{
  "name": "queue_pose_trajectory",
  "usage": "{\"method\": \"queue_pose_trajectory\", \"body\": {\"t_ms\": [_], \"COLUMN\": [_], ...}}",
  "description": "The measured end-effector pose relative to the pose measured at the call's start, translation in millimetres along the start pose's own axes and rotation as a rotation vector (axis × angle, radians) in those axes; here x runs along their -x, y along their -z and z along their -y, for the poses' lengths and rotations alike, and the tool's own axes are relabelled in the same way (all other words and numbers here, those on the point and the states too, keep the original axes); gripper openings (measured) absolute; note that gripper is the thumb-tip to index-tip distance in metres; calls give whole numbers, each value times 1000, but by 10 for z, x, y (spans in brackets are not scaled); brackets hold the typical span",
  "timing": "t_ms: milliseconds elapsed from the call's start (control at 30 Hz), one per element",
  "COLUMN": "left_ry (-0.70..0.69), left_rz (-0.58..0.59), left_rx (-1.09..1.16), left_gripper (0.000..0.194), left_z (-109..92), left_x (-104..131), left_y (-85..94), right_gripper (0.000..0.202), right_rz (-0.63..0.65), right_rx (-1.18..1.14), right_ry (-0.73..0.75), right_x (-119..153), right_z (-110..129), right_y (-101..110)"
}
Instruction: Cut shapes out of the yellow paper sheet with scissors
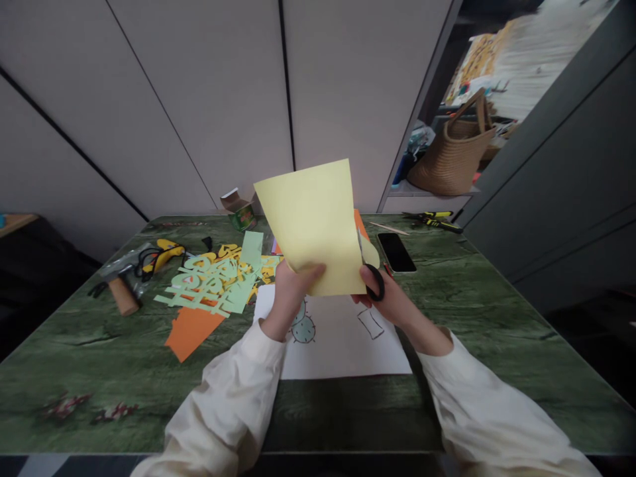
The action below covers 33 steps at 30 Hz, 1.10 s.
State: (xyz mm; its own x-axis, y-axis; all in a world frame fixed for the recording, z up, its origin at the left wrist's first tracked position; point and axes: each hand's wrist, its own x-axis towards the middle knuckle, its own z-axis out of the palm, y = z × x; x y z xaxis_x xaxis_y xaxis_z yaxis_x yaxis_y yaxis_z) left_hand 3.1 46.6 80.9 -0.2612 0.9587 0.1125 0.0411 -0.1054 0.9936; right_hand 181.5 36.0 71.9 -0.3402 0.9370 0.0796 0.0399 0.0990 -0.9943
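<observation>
My left hand [294, 291] grips a sheet of pale yellow paper [313, 225] by its lower left, thumb on the front face. The sheet is held up tilted above the table. In my right hand [385, 298] is a pair of scissors [376, 283] with black handles, its blades at the sheet's right edge. A narrow strip of the paper bends away there. Beneath both hands lies a white sheet [342, 358] with drawn outlines and round light-blue shapes, partly hidden by the yellow paper.
Green and yellow paper scraps [213, 278] and an orange piece [196, 331] lie left on the green table [497, 371]. Beyond them are a hammer [122, 295], a yellow corded tool [166, 255] and a small box [241, 212]. A phone [396, 253] and pliers [437, 220] lie right.
</observation>
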Motion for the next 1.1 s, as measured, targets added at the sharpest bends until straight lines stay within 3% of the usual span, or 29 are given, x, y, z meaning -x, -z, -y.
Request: {"method": "queue_pose_trajectory", "body": {"t_ms": [867,1100], "left_ry": [18,11], "left_rz": [16,47], "left_rx": [10,35], "left_gripper": [34,34], "left_z": [26,62], "left_x": [0,-35], "left_y": [3,19], "right_gripper": [51,45], "right_rz": [-10,-14], "right_rx": [114,21], "right_ry": [-51,-57], "right_x": [8,-31], "right_z": [80,39], "right_y": [-34,2]}}
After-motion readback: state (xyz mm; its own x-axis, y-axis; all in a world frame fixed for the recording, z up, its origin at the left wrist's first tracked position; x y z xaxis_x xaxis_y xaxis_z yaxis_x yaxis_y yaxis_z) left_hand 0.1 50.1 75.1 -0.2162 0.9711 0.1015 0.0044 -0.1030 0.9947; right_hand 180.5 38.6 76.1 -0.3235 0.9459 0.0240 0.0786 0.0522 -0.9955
